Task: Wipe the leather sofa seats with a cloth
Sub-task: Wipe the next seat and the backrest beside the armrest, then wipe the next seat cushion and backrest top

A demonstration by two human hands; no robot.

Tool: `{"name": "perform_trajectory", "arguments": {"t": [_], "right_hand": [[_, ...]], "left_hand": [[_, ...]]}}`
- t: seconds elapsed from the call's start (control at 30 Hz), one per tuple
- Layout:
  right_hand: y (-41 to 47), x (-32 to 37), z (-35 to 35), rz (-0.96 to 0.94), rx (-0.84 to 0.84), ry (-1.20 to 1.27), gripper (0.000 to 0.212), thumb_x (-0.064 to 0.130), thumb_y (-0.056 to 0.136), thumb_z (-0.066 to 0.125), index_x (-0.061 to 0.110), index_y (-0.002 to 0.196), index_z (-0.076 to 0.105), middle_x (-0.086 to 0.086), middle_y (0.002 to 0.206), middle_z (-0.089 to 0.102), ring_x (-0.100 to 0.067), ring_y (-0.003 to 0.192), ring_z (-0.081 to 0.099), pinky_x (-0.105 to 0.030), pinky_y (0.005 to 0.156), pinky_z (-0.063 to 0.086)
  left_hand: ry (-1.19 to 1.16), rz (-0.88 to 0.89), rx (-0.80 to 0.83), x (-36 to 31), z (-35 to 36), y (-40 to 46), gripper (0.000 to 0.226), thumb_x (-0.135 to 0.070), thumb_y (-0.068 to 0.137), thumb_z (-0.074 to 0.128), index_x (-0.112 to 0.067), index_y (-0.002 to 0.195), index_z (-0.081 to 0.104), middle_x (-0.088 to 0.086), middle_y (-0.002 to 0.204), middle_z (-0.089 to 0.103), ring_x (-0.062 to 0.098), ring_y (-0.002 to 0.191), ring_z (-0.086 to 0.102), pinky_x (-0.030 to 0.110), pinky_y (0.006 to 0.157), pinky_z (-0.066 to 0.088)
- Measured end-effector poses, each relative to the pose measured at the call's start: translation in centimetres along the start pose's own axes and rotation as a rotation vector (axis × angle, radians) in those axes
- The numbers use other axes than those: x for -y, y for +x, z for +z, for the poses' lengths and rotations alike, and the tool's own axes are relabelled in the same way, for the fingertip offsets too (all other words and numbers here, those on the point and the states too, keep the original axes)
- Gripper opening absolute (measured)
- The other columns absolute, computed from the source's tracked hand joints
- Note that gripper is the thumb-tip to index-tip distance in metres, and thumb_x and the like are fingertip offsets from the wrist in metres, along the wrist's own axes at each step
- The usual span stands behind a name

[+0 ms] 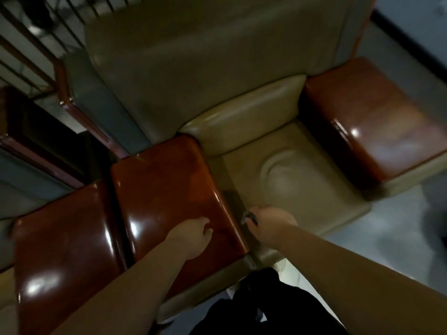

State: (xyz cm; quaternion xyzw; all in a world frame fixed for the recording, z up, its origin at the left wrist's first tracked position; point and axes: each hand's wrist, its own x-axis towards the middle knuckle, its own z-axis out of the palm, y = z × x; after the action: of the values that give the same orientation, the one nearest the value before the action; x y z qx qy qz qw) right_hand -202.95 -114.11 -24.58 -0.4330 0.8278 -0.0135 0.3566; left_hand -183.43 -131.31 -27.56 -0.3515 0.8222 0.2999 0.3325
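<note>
Two hands low at six o'clock, over the sofa front.

My left hand (193, 234) rests loosely curled, empty, on the glossy wooden armrest (169, 189). My right hand (268, 226) grips what looks like a dark cloth (249, 217), blurred, at the tan leather seat (290, 175) edge. It should handle soft and light; bunch it in the palm, since the leather looks slick.

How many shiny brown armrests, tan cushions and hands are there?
Brown armrests: 3
Tan cushions: 2, a seat and a back
Hands: 2, left hand, right hand
Total: 7
</note>
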Motion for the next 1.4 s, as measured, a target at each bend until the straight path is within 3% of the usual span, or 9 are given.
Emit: {"name": "perform_trajectory", "arguments": {"t": [0.07,0.2,0.43,0.57,0.77,1.2,1.4], "right_hand": [[-2.7,-1.5,-2.3,0.011,-0.02,-0.003,0.039,0.061,0.097,0.038,0.036,0.114,0.062,0.005,0.103,0.068,-0.021,0.097,0.066,-0.038,0.08,0.056],[-7.9,-4.9,-7.6,0.04,-0.13,-0.03,0.025,0.056,0.102,0.044,0.038,0.108,0.06,0.012,0.094,0.059,-0.014,0.086,0.059,-0.035,0.072,0.05],[-17.7,-11.5,-10.8,0.237,-0.287,0.035,0.033,0.057,0.102,0.043,0.034,0.116,0.063,0.007,0.096,0.065,-0.016,0.085,0.062,-0.04,0.078,0.058],[-23.5,-15.5,-11.0,0.316,-0.347,0.114,0.03,0.055,0.101,0.048,0.032,0.112,0.064,0.005,0.098,0.066,-0.016,0.087,0.063,-0.04,0.079,0.059],[-34.0,-22.9,-8.4,0.412,-0.394,0.213,0.03,0.058,0.099,0.047,0.035,0.112,0.062,0.004,0.1,0.065,-0.02,0.089,0.064,-0.041,0.079,0.059],[-59.7,-43.1,1.1,0.789,-0.481,0.371,0.035,0.058,0.099,0.045,0.028,0.104,0.063,-0.003,0.11,0.071,-0.027,0.103,0.066,-0.039,0.083,0.055],[-65.7,-49.6,3.7,0.935,-0.509,0.512,0.039,0.057,0.101,0.045,0.027,0.115,0.065,-0.001,0.112,0.072,-0.024,0.103,0.067,-0.04,0.087,0.056]], "left_hand": [[0.003,0.04,-0.038,-2.8,-1.6,-1.6,0.055,-0.051,0.108,0.043,-0.027,0.158,0.043,0.002,0.153,0.055,0.022,0.137,0.055,0.039,0.113,0.046],[0.016,0.091,-0.012,-9.5,-3.9,-3.5,0.055,-0.045,0.11,0.043,-0.023,0.161,0.039,0.004,0.16,0.048,0.024,0.145,0.048,0.041,0.118,0.043],[0.112,0.29,-0.008,-23.2,-4.8,-6.9,0.056,-0.048,0.109,0.045,-0.026,0.16,0.04,0.0,0.159,0.049,0.022,0.146,0.046,0.041,0.121,0.039],[0.217,0.431,-0.066,-30.9,-3.4,-10.1,0.051,-0.043,0.11,0.045,-0.026,0.158,0.045,-0.002,0.155,0.054,0.021,0.142,0.051,0.033,0.116,0.041],[0.303,0.543,-0.112,-42.0,2.8,-14.4,0.048,-0.041,0.108,0.051,-0.025,0.154,0.051,0.001,0.149,0.06,0.023,0.136,0.056,0.031,0.111,0.045],[0.601,0.856,0.058,-65.6,22.8,-23.1,0.052,-0.048,0.106,0.052,-0.026,0.152,0.051,0.002,0.142,0.064,0.023,0.128,0.061,0.03,0.106,0.047],[0.701,0.985,0.128,-74.4,27.8,-24.7,0.051,-0.047,0.107,0.05,-0.028,0.154,0.049,0.002,0.142,0.064,0.023,0.126,0.062,0.036,0.108,0.049]]}}
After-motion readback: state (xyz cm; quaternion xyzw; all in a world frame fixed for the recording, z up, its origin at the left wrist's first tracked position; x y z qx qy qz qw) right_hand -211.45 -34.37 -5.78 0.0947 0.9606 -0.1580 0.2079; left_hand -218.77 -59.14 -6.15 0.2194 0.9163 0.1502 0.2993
